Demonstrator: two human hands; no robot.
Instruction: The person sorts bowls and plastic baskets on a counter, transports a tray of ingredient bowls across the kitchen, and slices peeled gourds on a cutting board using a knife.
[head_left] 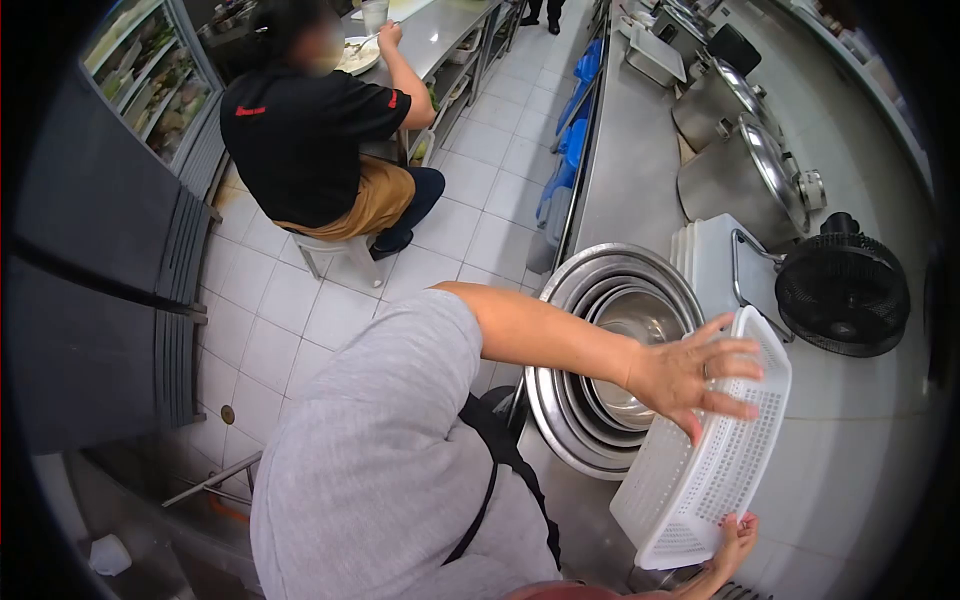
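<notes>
A white perforated plastic basket is tilted on its side at the lower right, beside the nested steel bowls. Over its upper end my left hand is spread, fingers apart and slightly blurred, with the thumb near the rim. Whether the left palm presses on the basket cannot be made out. At the basket's lower end my right hand has its fingers closed on the rim. The basket looks double-walled, perhaps two stacked together.
Behind the bowls stand white trays, a black fan and large lidded steel pots along the steel counter. A seated person in black eats at another counter. Blue containers hang beside the aisle.
</notes>
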